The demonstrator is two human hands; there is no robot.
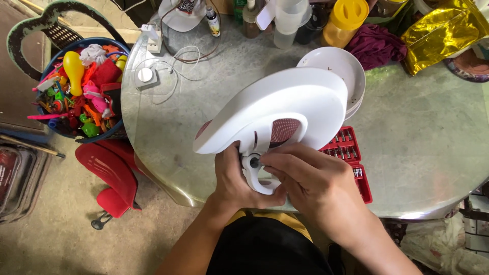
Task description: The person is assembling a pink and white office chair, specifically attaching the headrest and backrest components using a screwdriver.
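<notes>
Plastic housing (285, 109), white and curved like a wide hood, is held up over the near edge of the round metal table (423, 147), with a reddish mesh panel (284, 129) showing through its opening. From its underside a white stem (257, 170) runs down into the person's hands. The left hand (235, 183) is wrapped firmly around that stem from below, thumb against its side, and carries the weight. The right hand (313, 178) lies across the stem from the other side, its fingers (272, 163) curled narrow and pinched at a small dark round fitting (253, 162) on the stem; whether they hold a bit or a screw there cannot be told.

The work looks to be midway: the housing is in one piece and the fingers are busy at that single fitting, so at least this fastener is not yet settled. Whether it is going in or coming out cannot be judged from here.

Just behind the right hand, a red case of screwdriver bits (351, 158) lies open on the table, partly under the housing. Beyond it stands a stack of white bowls (351, 71), then bottles, a yellow-lidded jar (345, 20), a purple cloth (374, 46) and gold foil wrapping (440, 33). To the left, white cables and a plug (147, 76) lie on the table, and off its edge sit a tub of colourful toys (81, 91) and a red plastic chair (112, 170).
</notes>
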